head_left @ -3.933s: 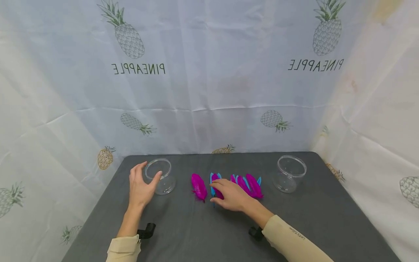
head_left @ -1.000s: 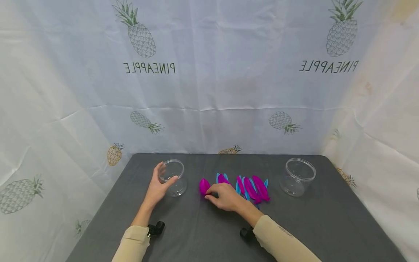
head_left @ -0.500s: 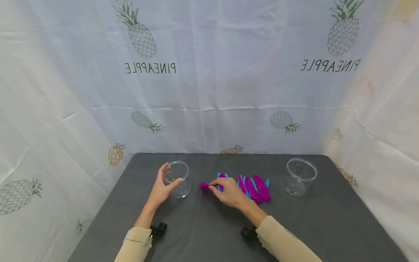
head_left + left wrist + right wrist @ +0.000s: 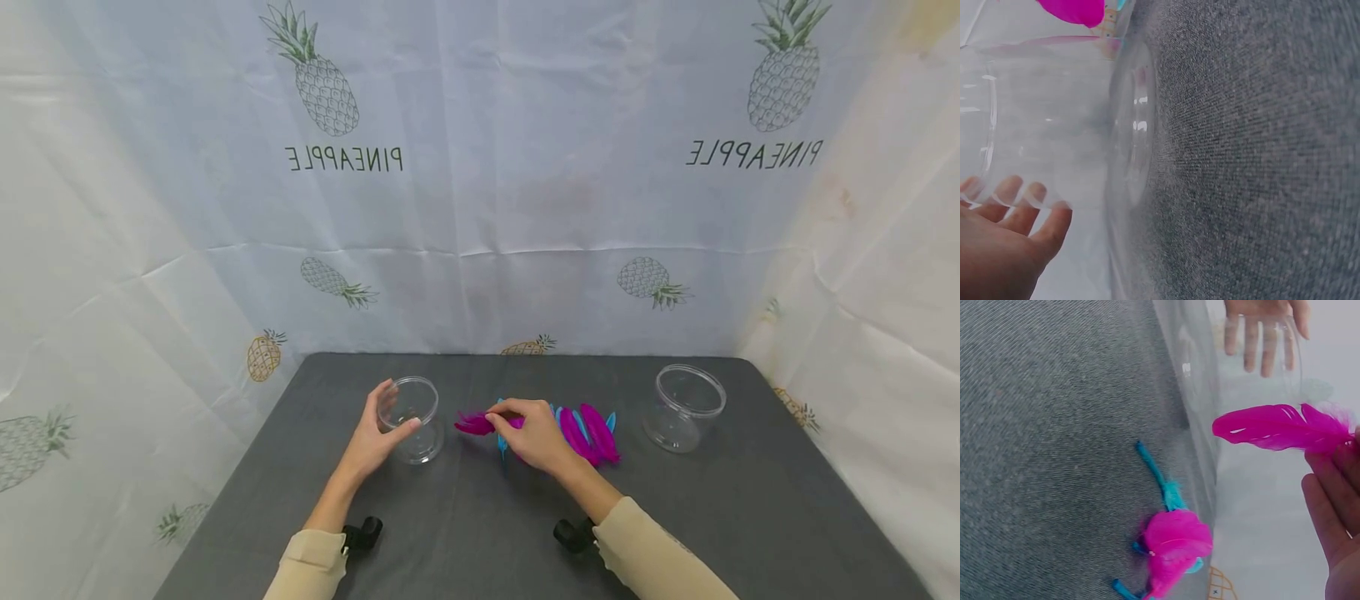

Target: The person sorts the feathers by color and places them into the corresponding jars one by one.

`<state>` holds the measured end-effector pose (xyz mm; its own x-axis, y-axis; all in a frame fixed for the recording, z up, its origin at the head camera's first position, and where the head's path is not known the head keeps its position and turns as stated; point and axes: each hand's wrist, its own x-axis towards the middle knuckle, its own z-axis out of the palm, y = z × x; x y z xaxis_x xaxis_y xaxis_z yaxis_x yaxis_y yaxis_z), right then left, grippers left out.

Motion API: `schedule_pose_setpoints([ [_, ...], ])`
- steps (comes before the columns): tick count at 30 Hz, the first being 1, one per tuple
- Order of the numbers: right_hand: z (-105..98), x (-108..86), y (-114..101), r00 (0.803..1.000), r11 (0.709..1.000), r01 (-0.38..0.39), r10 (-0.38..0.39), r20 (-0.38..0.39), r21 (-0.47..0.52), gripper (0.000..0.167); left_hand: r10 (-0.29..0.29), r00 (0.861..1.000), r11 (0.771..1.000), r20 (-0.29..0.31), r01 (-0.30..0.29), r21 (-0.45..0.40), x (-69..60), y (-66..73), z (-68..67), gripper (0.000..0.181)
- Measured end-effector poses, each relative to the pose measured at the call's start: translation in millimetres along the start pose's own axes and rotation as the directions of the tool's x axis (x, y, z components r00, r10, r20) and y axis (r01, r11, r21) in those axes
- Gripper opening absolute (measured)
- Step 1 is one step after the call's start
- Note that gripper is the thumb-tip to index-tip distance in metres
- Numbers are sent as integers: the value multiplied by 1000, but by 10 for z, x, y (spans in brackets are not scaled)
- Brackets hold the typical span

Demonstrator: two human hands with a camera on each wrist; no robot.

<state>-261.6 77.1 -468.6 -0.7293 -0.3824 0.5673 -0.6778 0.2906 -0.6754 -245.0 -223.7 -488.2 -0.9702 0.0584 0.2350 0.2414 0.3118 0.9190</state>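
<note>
My left hand (image 4: 372, 440) curls its fingers and thumb around the side of a clear jar (image 4: 422, 440), which stands on the table. In the left wrist view, the fingers of the left hand (image 4: 1016, 240) lie against the jar wall (image 4: 1054, 125). Between thumb and fingertips, my right hand (image 4: 534, 435) pinches a magenta feather (image 4: 474, 424) just to the right of the jar. The right wrist view shows that feather (image 4: 1272, 427) raised off the table, its quill end at the fingers of the right hand (image 4: 1338, 500). Blue and magenta feathers (image 4: 600, 433) lie beneath and beyond the right hand.
A second clear jar (image 4: 684, 410) stands at the right rear of the dark table (image 4: 465, 533). Behind the table's far edge hangs a white curtain (image 4: 480, 200) with pineapple prints. Black wrist-worn devices (image 4: 363, 533) show below both hands.
My right hand moved from the row of feathers to the single magenta one at the left and lifted it. My left hand, first open beside the jar, now grips it; the jar is nearer the feathers.
</note>
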Motion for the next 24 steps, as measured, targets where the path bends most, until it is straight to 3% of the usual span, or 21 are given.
schedule_pose_setpoints([
  [10, -122, 11, -107, 997, 999, -48, 49, -57, 17, 8, 17, 1000, 1000, 22, -18, 10, -31, -15, 32, 88],
  [24, -330, 109, -262, 989, 1000, 8, -6, -145, 14, 6, 39, 999, 999, 18, -39, -12, -25, 16, 98, 92],
])
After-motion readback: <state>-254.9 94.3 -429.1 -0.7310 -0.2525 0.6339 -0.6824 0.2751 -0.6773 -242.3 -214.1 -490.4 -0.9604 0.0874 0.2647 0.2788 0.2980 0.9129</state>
